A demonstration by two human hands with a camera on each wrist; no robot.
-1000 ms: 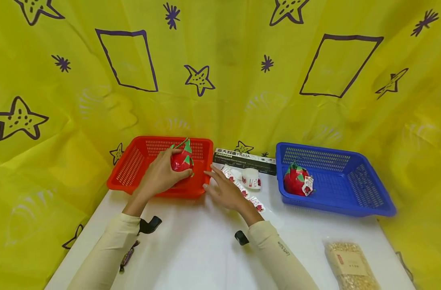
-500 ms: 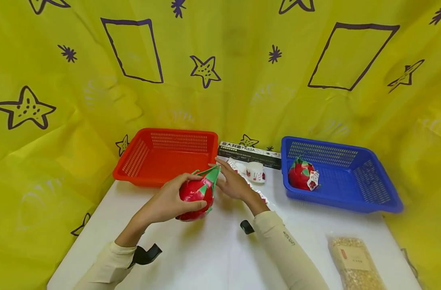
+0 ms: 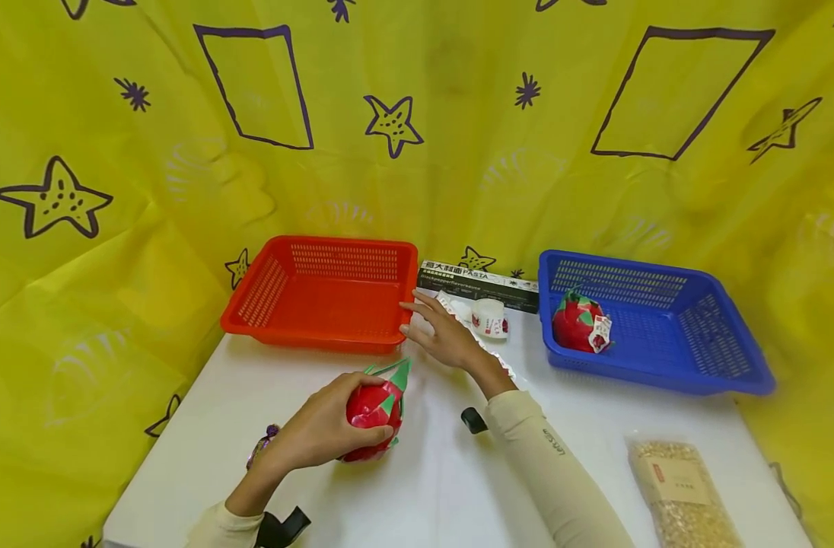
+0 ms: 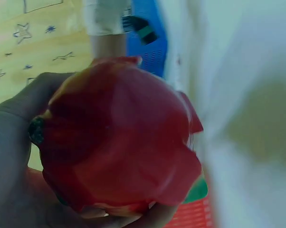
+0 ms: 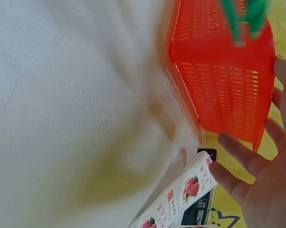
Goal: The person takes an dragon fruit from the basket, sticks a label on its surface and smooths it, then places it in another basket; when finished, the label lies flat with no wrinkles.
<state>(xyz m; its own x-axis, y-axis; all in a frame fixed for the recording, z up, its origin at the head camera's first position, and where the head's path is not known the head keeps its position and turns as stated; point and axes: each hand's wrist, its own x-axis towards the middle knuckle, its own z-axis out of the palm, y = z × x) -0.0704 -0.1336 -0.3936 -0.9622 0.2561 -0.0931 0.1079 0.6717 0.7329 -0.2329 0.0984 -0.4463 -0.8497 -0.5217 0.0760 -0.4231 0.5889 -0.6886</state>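
Note:
My left hand point(image 3: 321, 426) grips a red dragon fruit point(image 3: 372, 418) with green leaf tips, over the white table in front of the red basket point(image 3: 321, 339). In the left wrist view the dragon fruit point(image 4: 124, 137) fills the middle, with fingers and thumb curled round it. My right hand point(image 3: 447, 335) is spread at the right end of the red basket, its fingertips near the rim; contact is unclear. Below its fingers in the right wrist view runs a strip of dragon fruit stickers point(image 5: 193, 187). Another dragon fruit point(image 3: 573, 323), bearing a sticker, lies in the blue basket point(image 3: 663, 378).
Between the baskets a pasta box point(image 3: 482, 285) lies against the yellow curtain point(image 3: 458, 190), with a sticker roll point(image 3: 488, 318) before it. A bag of pale flakes point(image 3: 684, 487) is at the front right. A purple wrapped candy point(image 3: 262, 443) shows behind my left wrist.
My left hand has lifted the dragon fruit out of the red basket and brought it toward me. The right hand stays beside the basket's right end. The head view has tilted down slightly.

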